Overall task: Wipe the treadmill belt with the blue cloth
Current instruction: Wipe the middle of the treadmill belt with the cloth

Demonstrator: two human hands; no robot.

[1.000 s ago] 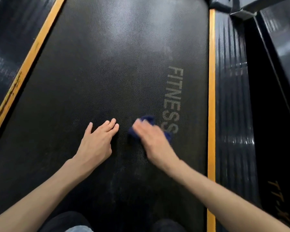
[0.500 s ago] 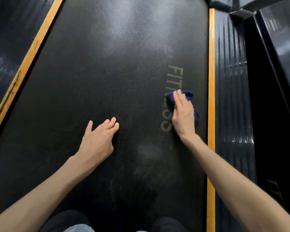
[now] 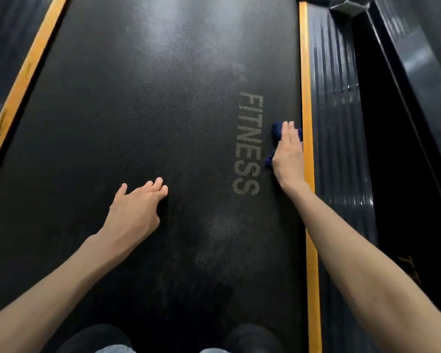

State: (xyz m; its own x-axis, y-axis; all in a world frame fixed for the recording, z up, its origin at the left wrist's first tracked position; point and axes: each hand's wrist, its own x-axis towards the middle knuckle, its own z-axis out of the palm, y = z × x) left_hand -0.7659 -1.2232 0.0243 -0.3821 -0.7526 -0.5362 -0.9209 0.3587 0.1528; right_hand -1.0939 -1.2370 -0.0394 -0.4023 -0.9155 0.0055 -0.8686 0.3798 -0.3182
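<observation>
Mid-wipe: the right hand point(image 3: 288, 151), fingers flat and together, presses the blue cloth point(image 3: 277, 131) onto the treadmill belt point(image 3: 143, 103) at 3 o'clock beside the orange side strip point(image 3: 306, 103), while the left hand point(image 3: 135, 210) rests open and empty at 7 o'clock; the next stroke likely calls for a sweep toward 9 o'clock.

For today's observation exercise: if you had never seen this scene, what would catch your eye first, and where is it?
The pale word FITNESS printed on the dark treadmill belt stands out, right of centre. Just beside it, the right hand presses a blue cloth flat against the belt's right edge, next to the orange side strip. The left hand rests open on the belt, lower centre.
</observation>
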